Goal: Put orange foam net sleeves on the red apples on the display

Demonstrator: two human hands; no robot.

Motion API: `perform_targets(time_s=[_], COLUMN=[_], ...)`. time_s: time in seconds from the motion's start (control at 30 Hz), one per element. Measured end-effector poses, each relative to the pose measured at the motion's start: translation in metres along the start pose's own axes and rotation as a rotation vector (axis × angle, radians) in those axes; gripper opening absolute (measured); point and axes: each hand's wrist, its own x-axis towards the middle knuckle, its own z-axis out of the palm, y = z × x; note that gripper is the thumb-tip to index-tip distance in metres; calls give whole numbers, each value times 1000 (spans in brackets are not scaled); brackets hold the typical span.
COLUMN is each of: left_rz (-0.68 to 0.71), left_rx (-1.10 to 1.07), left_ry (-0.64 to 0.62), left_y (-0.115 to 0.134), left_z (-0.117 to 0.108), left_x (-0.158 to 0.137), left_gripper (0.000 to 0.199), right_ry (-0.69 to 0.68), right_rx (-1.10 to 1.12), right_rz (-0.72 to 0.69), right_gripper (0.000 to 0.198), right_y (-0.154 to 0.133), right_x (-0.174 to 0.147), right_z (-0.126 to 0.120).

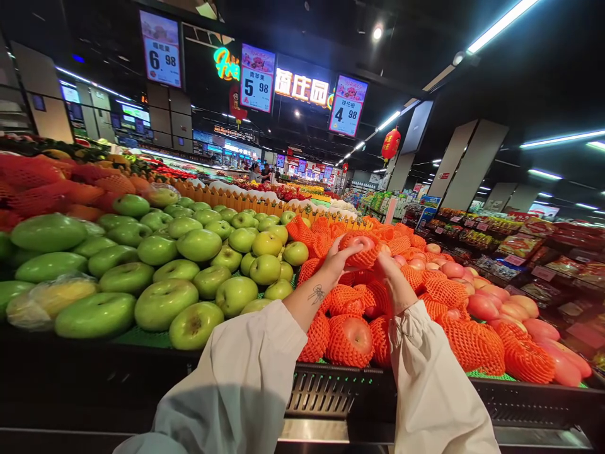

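While the black display stand (331,394) is running below, with green apples (200,244) lying to the left and foam-netted red apples (352,340) filling the middle, the left hand (336,260) is wrapping snugly from one side, thumb on top, and the right hand (391,272) is bracing opposite, though how far its mostly hidden fingers are closing I cannot tell. Between them, one netted red apple (363,242) is sitting just above the others. Light, even pressure from both sides is probably steadying it best, since its orange foam net (360,260) is likely sliding on smooth skin if squeezed hard.
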Motion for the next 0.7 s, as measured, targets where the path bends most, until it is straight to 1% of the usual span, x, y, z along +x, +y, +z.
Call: perform_targets(time_s=[0.03, 0.1, 0.17, 0.23, 0.3, 0.37, 0.4, 0.5, 0.6, 0.63, 0.7], left_rz=[10, 29, 47, 72, 82, 76, 70, 70, 79, 79, 69], left_rx=[-14, -42, -75, -111, -128, -118, -109, -84, -34, -11, 29], left_ry=[22, 81, 146, 188, 206, 216, 223, 240, 245, 248, 274], left_y=[1, 4, 7, 10, 13, 13, 13, 12, 12, 12, 13], left_z=[0, 1, 1, 1, 1, 1, 1, 1, 2, 2, 3], left_x=[1, 1, 1, 1, 1, 2, 2, 1, 0, 0, -1], left_gripper=[76, 80, 74, 62, 52, 47, 45, 47, 55, 58, 64], right_ry=[1, -61, -123, -119, -76, -54, -42, -6, -26, -30, -28], right_rx=[12, 65, 151, 214, 223, 190, 164, 72, -48, -94, -192], right_rz=[32, 80, 98, 30, -73, -141, -154, -127, -97, -123, -241], right_gripper=[46, 47, 47, 45, 45, 47, 46, 45, 49, 51, 59], right_y=[-2, -9, -17, -22, -25, -25, -24, -19, -13, -11, -9], right_x=[-2, -7, -14, -20, -25, -27, -28, -24, -17, -14, -11], right_z=[-1, -1, 2, 5, 8, 9, 10, 8, 5, 4, 3])
